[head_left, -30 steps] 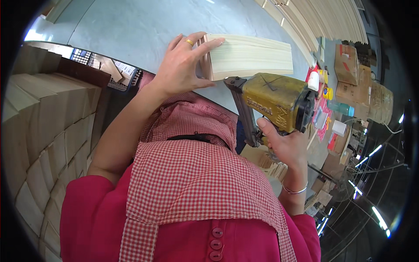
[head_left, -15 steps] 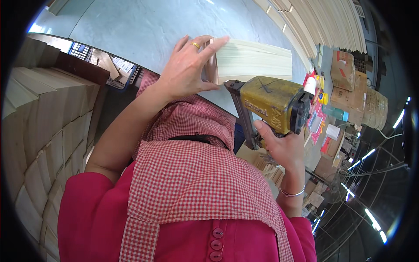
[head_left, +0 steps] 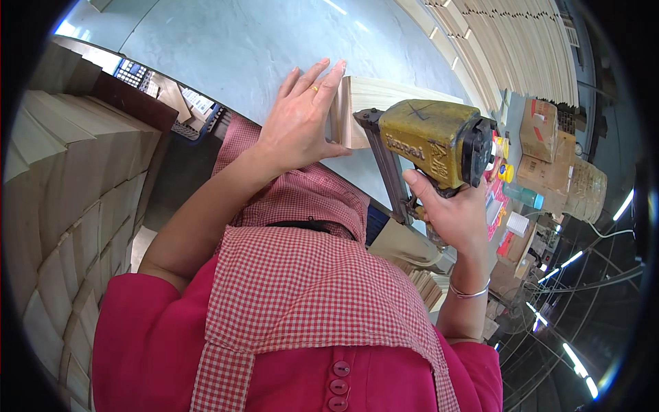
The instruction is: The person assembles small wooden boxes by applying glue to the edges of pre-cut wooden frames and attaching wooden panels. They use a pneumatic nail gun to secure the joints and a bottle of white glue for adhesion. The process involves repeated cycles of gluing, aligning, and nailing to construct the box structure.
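My left hand (head_left: 296, 123) is at the near-left end of a pale wooden box-like piece (head_left: 364, 93) on the table. Its thumb lies at the near edge and the index finger reaches along the far edge, so the end board is spanned between them; the other fingers are spread. My right hand (head_left: 453, 213) is wrapped round the handle of a worn yellow nail gun (head_left: 425, 141), thumb on the near side. The gun's nose overlaps the wood in view, close to its end; whether they touch I cannot tell. The gun's body hides part of the wood.
The grey-blue table (head_left: 226, 55) stretches ahead. Stacked wooden boards (head_left: 75, 158) rise at the left, and long wooden strips (head_left: 522, 48) lie at the far right. Cardboard boxes (head_left: 542, 130), a teal bottle (head_left: 523, 195) and a blue crate (head_left: 195, 127) stand around.
The wooden piece has been turned and tilted, so its end edge now faces me more. The nail gun's nose has moved slightly right. My left hand's fingers are straighter and more upright.
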Tool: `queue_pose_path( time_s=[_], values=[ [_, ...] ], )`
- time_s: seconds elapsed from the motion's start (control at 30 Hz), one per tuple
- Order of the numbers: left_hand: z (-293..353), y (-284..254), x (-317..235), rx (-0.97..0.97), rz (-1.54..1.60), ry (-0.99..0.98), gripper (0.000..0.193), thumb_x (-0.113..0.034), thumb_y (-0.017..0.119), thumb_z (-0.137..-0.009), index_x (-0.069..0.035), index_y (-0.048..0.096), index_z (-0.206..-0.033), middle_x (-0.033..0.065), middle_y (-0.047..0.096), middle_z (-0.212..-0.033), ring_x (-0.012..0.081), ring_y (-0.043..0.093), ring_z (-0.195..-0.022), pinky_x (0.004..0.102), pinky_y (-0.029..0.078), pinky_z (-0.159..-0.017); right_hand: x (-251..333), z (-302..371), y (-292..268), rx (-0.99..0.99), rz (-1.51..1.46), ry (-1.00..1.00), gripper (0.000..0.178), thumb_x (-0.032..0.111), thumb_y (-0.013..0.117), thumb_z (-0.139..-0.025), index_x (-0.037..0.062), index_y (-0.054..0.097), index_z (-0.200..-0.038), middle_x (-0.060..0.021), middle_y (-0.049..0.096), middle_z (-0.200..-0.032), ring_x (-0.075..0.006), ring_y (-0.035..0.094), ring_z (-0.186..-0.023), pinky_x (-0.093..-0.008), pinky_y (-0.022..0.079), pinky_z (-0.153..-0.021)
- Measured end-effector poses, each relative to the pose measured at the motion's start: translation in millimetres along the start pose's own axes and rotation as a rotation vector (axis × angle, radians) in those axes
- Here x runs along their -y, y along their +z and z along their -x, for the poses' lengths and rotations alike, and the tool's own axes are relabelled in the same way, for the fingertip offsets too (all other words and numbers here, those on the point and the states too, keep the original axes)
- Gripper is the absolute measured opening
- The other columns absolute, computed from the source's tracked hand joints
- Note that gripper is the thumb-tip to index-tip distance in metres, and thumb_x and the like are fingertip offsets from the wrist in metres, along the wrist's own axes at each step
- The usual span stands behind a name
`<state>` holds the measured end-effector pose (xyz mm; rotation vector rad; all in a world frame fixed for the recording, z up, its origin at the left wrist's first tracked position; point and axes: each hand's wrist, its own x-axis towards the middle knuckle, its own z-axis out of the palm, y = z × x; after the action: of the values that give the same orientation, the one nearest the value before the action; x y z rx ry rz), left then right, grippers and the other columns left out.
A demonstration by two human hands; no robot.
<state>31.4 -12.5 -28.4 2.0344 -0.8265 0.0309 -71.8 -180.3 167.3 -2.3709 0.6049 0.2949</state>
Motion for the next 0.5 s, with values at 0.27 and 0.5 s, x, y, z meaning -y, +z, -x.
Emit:
queue_pose_path(
  time_s=[0.27, 0.5],
  values=[
    [0.0, 0.6, 1.3, -0.001, -0.009, 0.017, 0.13, -0.036, 0.098, -0.056, 0.003, 0.023, -0.156, 0.0231, 0.049, -0.149, 0.0346, 0.039, -0.146, 0.056, 0.024, -0.122, 1.5, -6.9, -9.7, 0.006, 0.03, -0.006, 0.035, 0.021, 0.082, -0.087, -0.0046, 0.073, -0.108, -0.0131, 0.078, -0.097, -0.0194, 0.075, -0.088, -0.0341, 0.057, -0.08],
    [-0.5, -34.6, -14.8, 0.034, 0.282, -0.3, 0.119, -0.042, 0.092, -0.065, 0.01, 0.03, -0.151, 0.0279, 0.058, -0.137, 0.039, 0.054, -0.132, 0.046, 0.04, -0.114, -57.8, 31.4, -32.4, -0.504, -0.021, 0.183, 0.032, 0.016, 0.08, -0.088, -0.0053, 0.069, -0.109, -0.0064, 0.074, -0.085, -0.0137, 0.068, -0.075, -0.0307, 0.055, -0.074]
  ],
)
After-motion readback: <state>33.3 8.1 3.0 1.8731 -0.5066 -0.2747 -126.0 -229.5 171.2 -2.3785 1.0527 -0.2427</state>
